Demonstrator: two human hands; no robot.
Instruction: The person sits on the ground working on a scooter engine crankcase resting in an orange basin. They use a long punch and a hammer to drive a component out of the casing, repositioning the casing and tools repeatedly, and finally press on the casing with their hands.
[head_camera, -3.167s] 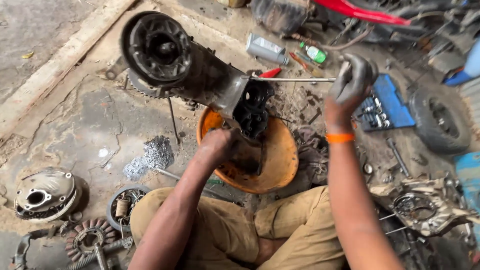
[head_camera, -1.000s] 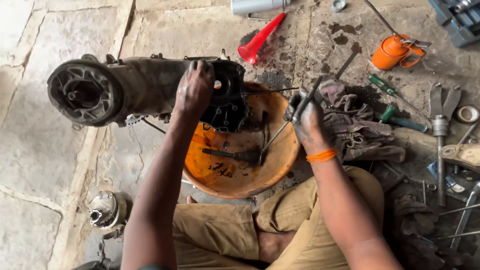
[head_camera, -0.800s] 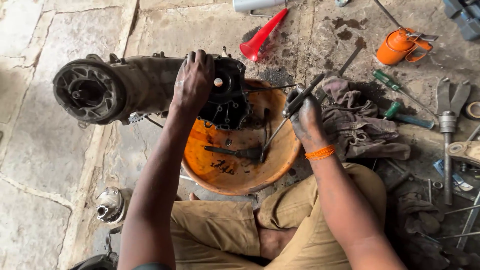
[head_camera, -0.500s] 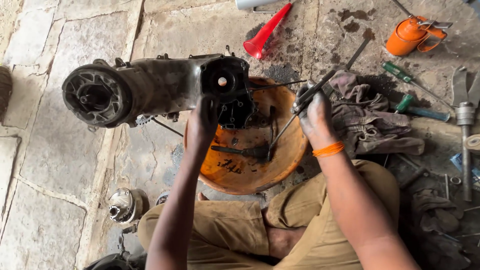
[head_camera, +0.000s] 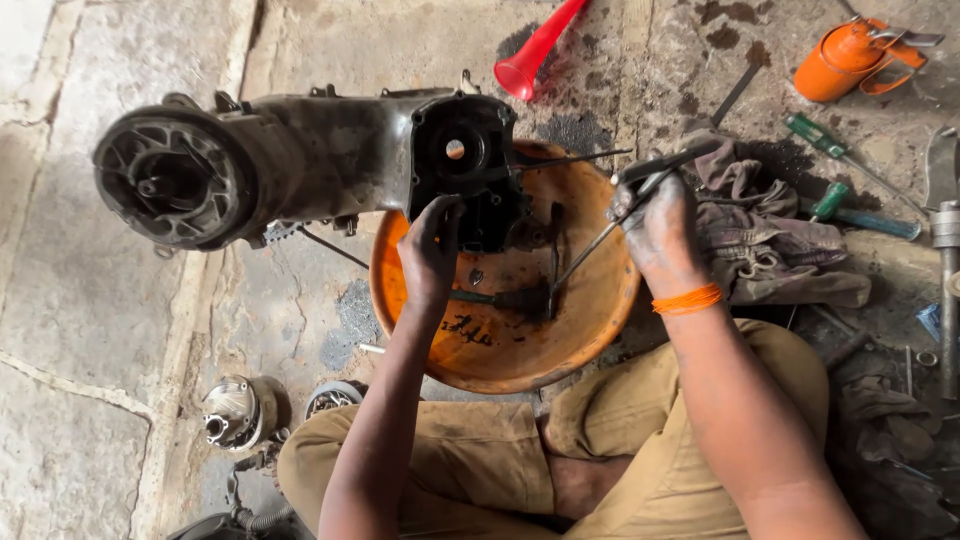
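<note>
A greasy black engine casing (head_camera: 300, 165) lies across the stone floor, its right end over an orange basin (head_camera: 590, 315). My left hand (head_camera: 432, 250) reaches under that end, fingers curled against the dark casing. My right hand (head_camera: 655, 225), with an orange band at the wrist, grips a long thin screwdriver (head_camera: 590, 250) whose tip points down into the basin. A dark brush-like tool (head_camera: 500, 298) lies inside the basin.
A red funnel (head_camera: 540, 45) and an orange oil can (head_camera: 850, 60) lie beyond the basin. Dirty rags (head_camera: 770, 230), green-handled screwdrivers (head_camera: 830, 140) and a metal tool (head_camera: 945, 260) lie at the right. Small engine parts (head_camera: 235, 410) sit by my left knee.
My left hand has come off the top of the casing and dropped to its lower near side. The view has shifted a little; the right hand still holds the tool over the basin.
</note>
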